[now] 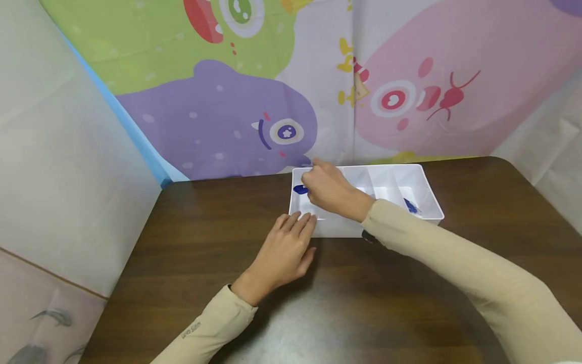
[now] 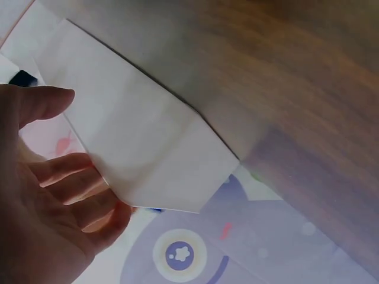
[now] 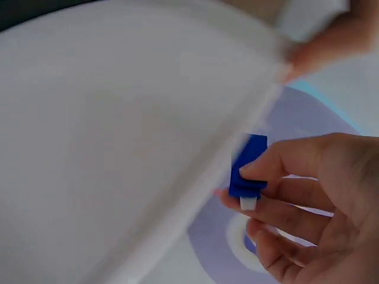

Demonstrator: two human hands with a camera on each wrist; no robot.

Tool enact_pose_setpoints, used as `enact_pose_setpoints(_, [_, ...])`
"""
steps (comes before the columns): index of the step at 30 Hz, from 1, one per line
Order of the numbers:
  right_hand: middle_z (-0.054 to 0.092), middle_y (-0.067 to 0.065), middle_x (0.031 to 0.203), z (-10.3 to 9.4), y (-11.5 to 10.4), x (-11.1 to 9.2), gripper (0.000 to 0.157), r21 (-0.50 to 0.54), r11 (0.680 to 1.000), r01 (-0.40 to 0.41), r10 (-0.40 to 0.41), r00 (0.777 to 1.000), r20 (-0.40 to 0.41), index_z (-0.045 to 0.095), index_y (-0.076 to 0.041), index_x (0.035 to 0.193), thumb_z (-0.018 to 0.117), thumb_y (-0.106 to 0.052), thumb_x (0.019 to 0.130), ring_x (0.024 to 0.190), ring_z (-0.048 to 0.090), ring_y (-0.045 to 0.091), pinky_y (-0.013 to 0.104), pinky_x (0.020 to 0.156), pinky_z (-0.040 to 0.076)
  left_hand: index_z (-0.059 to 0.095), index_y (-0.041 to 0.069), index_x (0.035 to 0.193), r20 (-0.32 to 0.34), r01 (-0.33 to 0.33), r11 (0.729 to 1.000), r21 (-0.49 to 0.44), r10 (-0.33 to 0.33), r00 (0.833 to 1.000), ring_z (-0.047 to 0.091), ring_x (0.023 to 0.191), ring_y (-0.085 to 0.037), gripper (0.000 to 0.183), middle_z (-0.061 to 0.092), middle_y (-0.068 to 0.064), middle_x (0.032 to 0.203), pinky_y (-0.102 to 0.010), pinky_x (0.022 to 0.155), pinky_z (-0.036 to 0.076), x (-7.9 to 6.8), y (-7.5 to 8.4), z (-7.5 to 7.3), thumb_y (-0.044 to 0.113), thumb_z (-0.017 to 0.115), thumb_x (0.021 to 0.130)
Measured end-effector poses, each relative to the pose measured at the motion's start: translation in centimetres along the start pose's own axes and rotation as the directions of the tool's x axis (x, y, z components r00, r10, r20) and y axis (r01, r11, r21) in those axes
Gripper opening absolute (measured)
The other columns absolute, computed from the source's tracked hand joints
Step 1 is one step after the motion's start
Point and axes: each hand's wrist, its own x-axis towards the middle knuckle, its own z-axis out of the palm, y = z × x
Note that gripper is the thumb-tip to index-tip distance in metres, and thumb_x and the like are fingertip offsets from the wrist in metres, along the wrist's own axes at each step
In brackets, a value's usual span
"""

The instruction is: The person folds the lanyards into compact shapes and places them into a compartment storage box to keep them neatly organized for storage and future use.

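A white divided tray (image 1: 364,228) stands at the back of the table. My left hand (image 1: 285,250) rests its fingertips on the tray's near left corner, the thumb held apart from the wall. Over the left-hand compartment is my right hand (image 1: 331,188). In the right wrist view, its thumb and fingers pinch a small blue piece with a white end (image 3: 250,163); its exact kind is unclear. A blue patch (image 1: 299,189) shows beside that hand in the head view; I cannot tell whether it is the same piece. Another blue item (image 1: 410,206) lies in the far right compartment.
The dark wooden table (image 1: 204,227) extends around the tray. A cartoon-printed curtain (image 1: 218,121) hangs just behind the table's back edge. Pale fabric walls stand at left and right. The right forearm crosses over the tray's near wall.
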Motion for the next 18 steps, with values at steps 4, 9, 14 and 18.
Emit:
enact_pose_setpoints(4, [0.068, 0.009, 0.071, 1.7, -0.1, 1.1, 0.012, -0.044, 0.999, 0.014, -0.009, 0.994, 0.109, 0.066, -0.008, 0.07, 0.075, -0.002, 0.075, 0.077, 0.059, 0.03, 0.043, 0.077, 0.044, 0.053, -0.003, 0.137, -0.002, 0.001, 1.0, 0.001, -0.001, 1.0, 0.057, 0.12, -0.036, 0.064, 0.061, -0.016, 0.131, -0.046, 0.1, 0.04, 0.0, 0.3, 0.0, 0.032, 0.069, 0.085])
enact_pose_setpoints(9, [0.071, 0.008, 0.087, 3.1, -0.6, 2.3, 0.008, -0.074, 0.996, -0.058, 0.078, 0.946, 0.315, 0.068, -0.011, 0.082, 0.075, -0.012, 0.08, 0.088, 0.061, 0.03, 0.046, 0.083, 0.04, 0.052, -0.003, 0.135, -0.015, -0.001, 1.0, 0.01, 0.001, 1.0, 0.057, 0.118, -0.036, 0.064, 0.061, -0.016, 0.129, -0.047, 0.098, 0.041, 0.1, 0.1, -0.1, 0.031, 0.07, 0.084])
enact_pose_setpoints(14, [0.071, 0.011, 0.106, 4.0, -1.7, 2.9, 0.017, -0.07, 0.996, -0.047, 0.074, 0.884, 0.462, 0.071, -0.01, 0.1, 0.071, -0.018, 0.086, 0.099, 0.064, 0.032, 0.048, 0.095, 0.039, 0.054, -0.002, 0.133, -0.02, 0.008, 1.0, -0.008, -0.009, 1.0, 0.057, 0.115, -0.034, 0.061, 0.061, -0.015, 0.125, -0.046, 0.096, 0.041, -0.5, 0.0, 0.1, 0.029, 0.072, 0.083])
enact_pose_setpoints(18, [0.072, 0.01, 0.093, 3.3, -1.4, 2.1, 0.019, 0.007, 1.0, -0.027, 0.02, 0.872, 0.488, 0.07, -0.008, 0.091, 0.072, -0.027, 0.088, 0.091, 0.065, 0.03, 0.047, 0.089, 0.047, 0.052, -0.003, 0.134, -0.008, -0.005, 1.0, -0.02, 0.005, 1.0, 0.056, 0.119, -0.034, 0.064, 0.06, -0.016, 0.128, -0.046, 0.097, 0.041, -0.9, 0.3, 0.4, 0.03, 0.072, 0.083])
